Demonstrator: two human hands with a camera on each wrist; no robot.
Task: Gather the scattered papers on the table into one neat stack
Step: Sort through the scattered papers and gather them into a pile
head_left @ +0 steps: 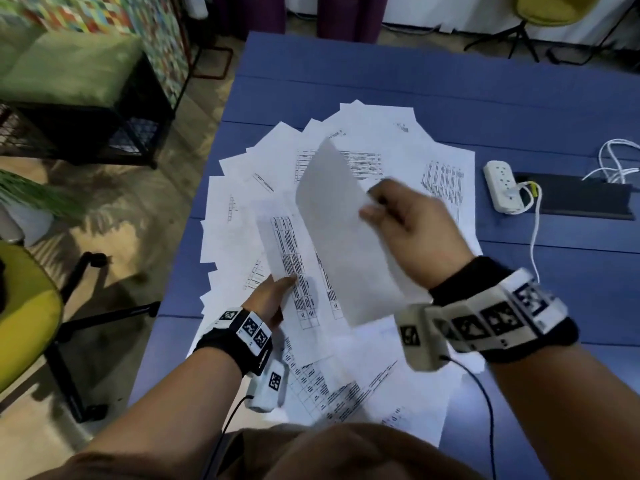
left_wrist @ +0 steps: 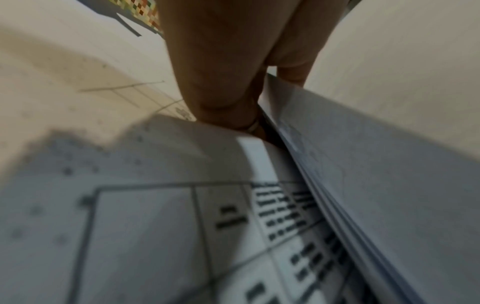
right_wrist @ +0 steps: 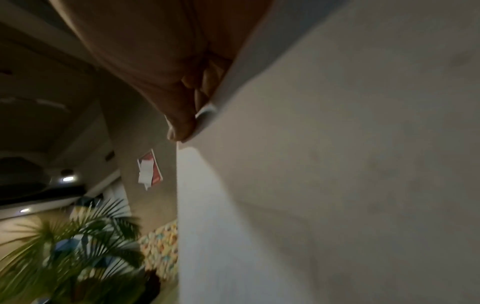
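Observation:
Printed white sheets [head_left: 346, 140] lie fanned over the blue table [head_left: 381, 81]. My left hand [head_left: 273, 296] holds a small bundle of printed pages [head_left: 294, 258] by its left edge, thumb on top. The left wrist view shows the fingers [left_wrist: 221, 82] against the stacked edges of that bundle [left_wrist: 337, 185]. My right hand [head_left: 398, 220] pinches a single sheet [head_left: 339, 230], lifted above the table with its blank side toward me. In the right wrist view this sheet [right_wrist: 337, 164] fills the right half, with the thumb [right_wrist: 182, 123] on its edge.
A white power strip [head_left: 500, 185] with cables and a dark flat object [head_left: 581, 199] sit at the table's right. A yellow chair [head_left: 24, 306] and a black-framed green bench [head_left: 76, 84] stand left of the table. More sheets [head_left: 363, 386] lie near my body.

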